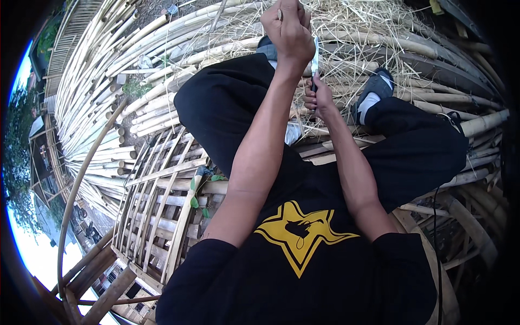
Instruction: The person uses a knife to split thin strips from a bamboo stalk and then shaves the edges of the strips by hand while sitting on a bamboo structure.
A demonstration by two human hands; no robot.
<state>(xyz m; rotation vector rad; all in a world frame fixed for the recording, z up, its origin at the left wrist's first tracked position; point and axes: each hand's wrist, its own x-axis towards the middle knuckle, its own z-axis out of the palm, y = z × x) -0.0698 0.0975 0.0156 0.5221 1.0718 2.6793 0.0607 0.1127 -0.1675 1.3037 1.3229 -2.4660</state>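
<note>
Clenched in R hand (320, 98): knife (316, 58), blade pointing far, just right of L wrist; L hand (290, 27), farther off, grips what's prob a thin stick (280, 14), only its end showing; I'd call it a knife-work step, next move needs blade clear of L wrist

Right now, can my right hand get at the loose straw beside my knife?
Probably yes: the straw shows just right of the knife, and nothing visible blocks the way. Your right hand is closed around the knife's handle, though, so it likely couldn't grasp much straw.
</note>
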